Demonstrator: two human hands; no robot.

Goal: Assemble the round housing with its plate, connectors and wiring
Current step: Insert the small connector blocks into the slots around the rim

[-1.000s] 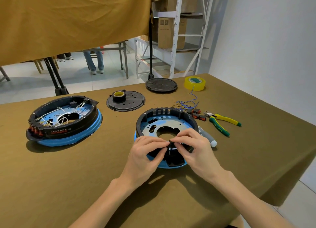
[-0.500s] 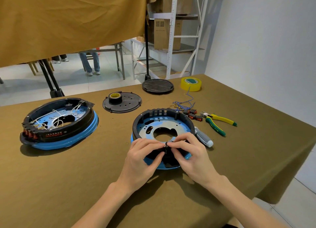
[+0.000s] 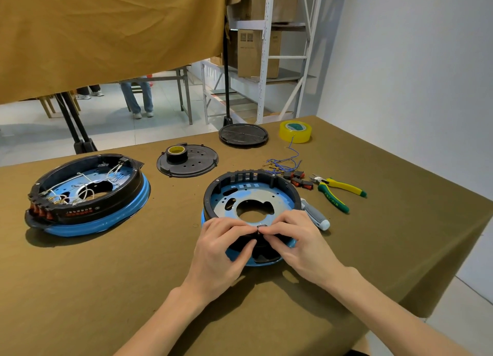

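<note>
Both hands meet at the near rim of the round housing (image 3: 250, 195), which sits on the brown table (image 3: 106, 289) right under the fingers. The left hand (image 3: 218, 251) and right hand (image 3: 296, 246) have their fingers curled, tips together, pinching a small dark part (image 3: 259, 227) on the black ring; from here it is too small to tell exactly what it is. Just past the fingertips lies the metal plate (image 3: 234, 203) with its centre hole. Beyond the right hand's knuckles lies a screwdriver (image 3: 314, 217), then pliers (image 3: 336, 193), red switches (image 3: 297, 178) and blue wires (image 3: 282, 163). Well off to the left of the left hand stands a second, wired housing (image 3: 88, 195).
</note>
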